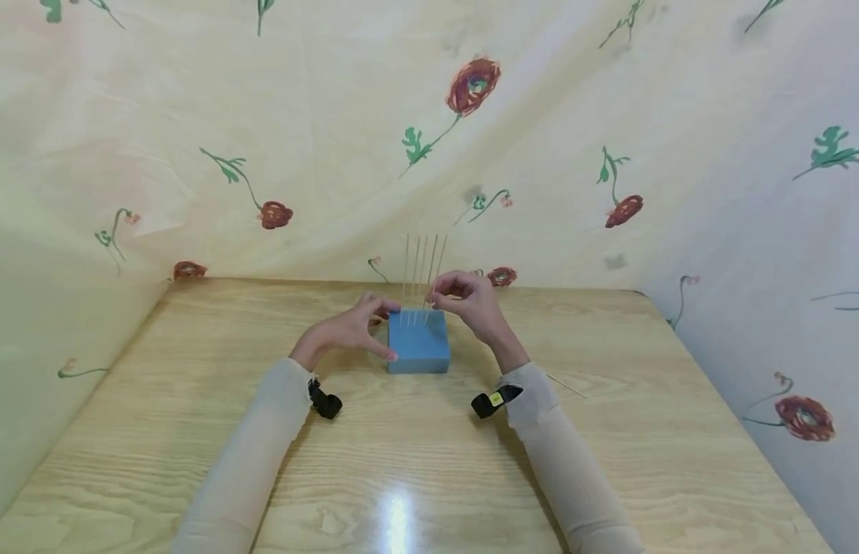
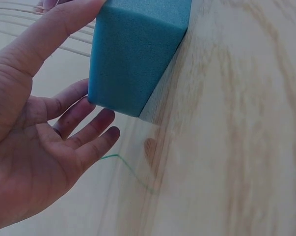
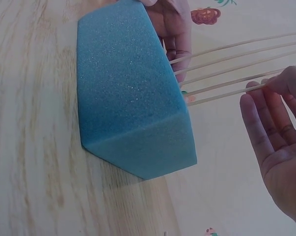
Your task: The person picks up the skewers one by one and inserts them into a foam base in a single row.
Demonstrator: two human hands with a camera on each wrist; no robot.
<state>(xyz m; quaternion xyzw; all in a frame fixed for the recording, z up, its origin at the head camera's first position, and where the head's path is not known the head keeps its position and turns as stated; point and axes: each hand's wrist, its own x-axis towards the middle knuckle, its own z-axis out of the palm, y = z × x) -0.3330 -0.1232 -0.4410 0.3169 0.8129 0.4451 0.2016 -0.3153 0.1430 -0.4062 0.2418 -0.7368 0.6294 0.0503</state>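
Note:
A blue foam block (image 1: pixel 419 345) sits on the table. Several thin wooden skewers (image 1: pixel 405 269) stand upright in a row along the far part of its top. My left hand (image 1: pixel 348 326) holds the block from the left, thumb at the near edge and fingertips by the far corner; its lower fingers (image 2: pixel 96 147) are spread beside the block in the left wrist view. With thumb and fingertips my right hand (image 1: pixel 473 302) pinches the rightmost skewer (image 3: pixel 221 96), low down, close above the block. This skewer leans slightly right, its lower end at the block's top edge.
One more skewer (image 1: pixel 566 385) lies on the wooden table (image 1: pixel 374 462) beyond the right sleeve. A flowered cloth (image 1: pixel 332 154) hangs behind the table and along both sides. Black straps with small cameras (image 1: pixel 325 402) sit on both wrists.

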